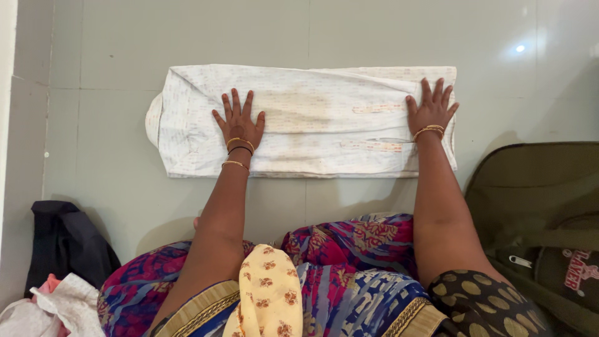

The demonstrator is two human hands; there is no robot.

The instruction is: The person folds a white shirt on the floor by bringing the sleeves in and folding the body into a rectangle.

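Both hands, fingers spread, flat on folded cloth (306, 122); grey tiled floor (112, 187).

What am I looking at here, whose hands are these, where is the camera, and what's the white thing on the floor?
There is no machine here, just a person working with two bare hands. The one picture comes from a camera worn on that person's head, looking down, so the arms reach away from the viewer. On the pale grey tiled floor lies a white patterned cloth folded into a long rectangle. The left hand and the right hand both press flat on it with fingers spread; neither grips anything. Both wrists wear gold bangles. The person's colourful patterned garment fills the bottom of the view. An olive green bag sits at the right, and a dark cloth bundle lies at the left.
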